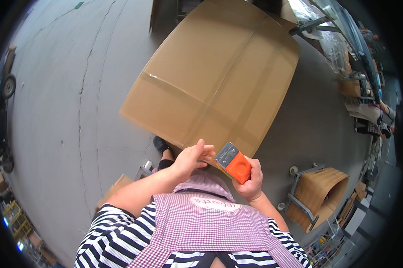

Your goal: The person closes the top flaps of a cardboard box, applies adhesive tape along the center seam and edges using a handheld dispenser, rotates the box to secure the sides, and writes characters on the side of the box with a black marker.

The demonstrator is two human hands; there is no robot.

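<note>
A large brown cardboard box [219,67] fills the middle, its flaps closed, with a strip of clear tape crossing near its near-left side. Over its near edge, my right hand [250,181] grips an orange tape dispenser [237,167] with a grey metal head, which points up and left. Just left of that head is my left hand [192,161], empty, fingers extended and slightly curled. A small gap seems to lie between the left fingertips and the dispenser.
Grey cracked floor [54,111] stretches to the left. On the right stands a wheeled cart [299,187] with a cardboard box [320,194] on it. A metal rack with clear plastic wrap [322,35] is at the far right. Another person [375,120] is at the right edge.
</note>
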